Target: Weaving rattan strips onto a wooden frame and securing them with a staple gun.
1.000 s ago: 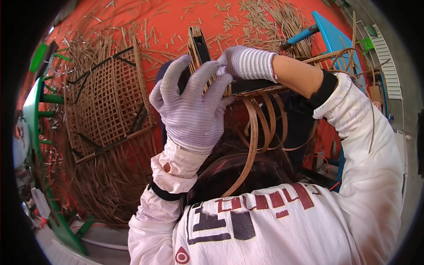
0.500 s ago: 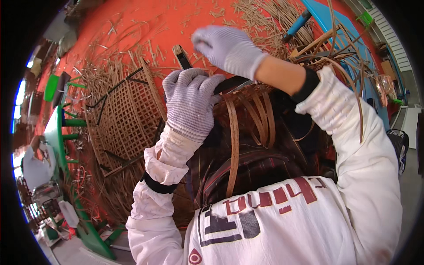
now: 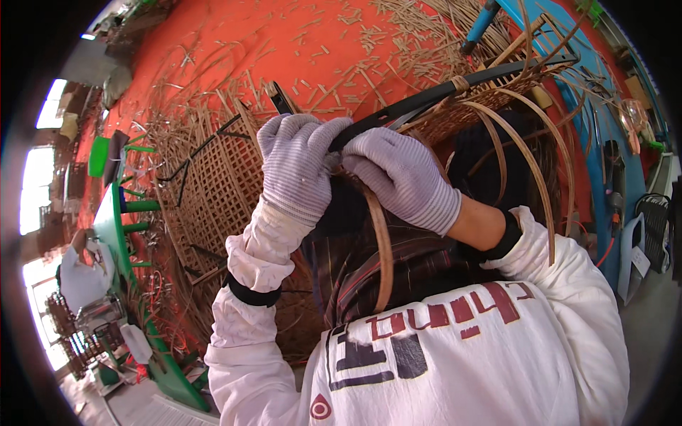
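My left hand (image 3: 298,167), in a striped white-grey knit glove, is closed over the end of a black curved frame bar (image 3: 430,98). Right beside it is my right hand (image 3: 406,177), in a matching glove, with bent fingers pressed together at the bar's underside. What those fingertips pinch is hidden. From below them a flat brown rattan strip (image 3: 384,255) hangs down toward my lap. Brown wicker weaving (image 3: 455,117) runs along the bar, which has a rattan binding (image 3: 460,84) wrapped round it. Several loose strips (image 3: 529,160) arch out from the weaving on the right.
A woven lattice panel (image 3: 213,192) with black rods lies at left. Short rattan offcuts (image 3: 387,42) litter the red floor (image 3: 234,35). A blue bench-like piece (image 3: 572,106) stands at right, a green-legged stool (image 3: 110,227) at left. Another person's white sleeve (image 3: 85,277) shows far left.
My right hand has come down from above the bar to beside my left hand. More of the black bar and weaving now shows at right. The left hand keeps its hold.
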Motion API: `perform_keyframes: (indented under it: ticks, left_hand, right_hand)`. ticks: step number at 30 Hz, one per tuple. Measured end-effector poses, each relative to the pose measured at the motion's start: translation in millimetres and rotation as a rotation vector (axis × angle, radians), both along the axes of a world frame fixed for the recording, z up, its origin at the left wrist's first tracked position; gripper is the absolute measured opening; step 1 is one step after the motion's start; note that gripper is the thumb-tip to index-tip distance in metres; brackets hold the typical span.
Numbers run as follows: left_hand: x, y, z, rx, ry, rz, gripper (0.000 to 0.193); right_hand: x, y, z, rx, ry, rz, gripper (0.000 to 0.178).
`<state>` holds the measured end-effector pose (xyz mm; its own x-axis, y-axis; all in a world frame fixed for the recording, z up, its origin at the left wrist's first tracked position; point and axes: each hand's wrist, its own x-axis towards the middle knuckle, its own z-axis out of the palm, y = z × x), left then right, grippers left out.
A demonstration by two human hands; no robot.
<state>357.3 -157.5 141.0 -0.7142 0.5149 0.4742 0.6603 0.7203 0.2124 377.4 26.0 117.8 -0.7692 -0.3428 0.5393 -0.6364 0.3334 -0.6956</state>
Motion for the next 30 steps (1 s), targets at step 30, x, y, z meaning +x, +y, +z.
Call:
perform_keyframes:
  ticks: [30]
  left_hand:
    - [-10,-18,7,0.022,-0.121,-0.142,0.045]
  right_hand:
    - [-8,1,38,0.070,-0.704,0.032,0.029]
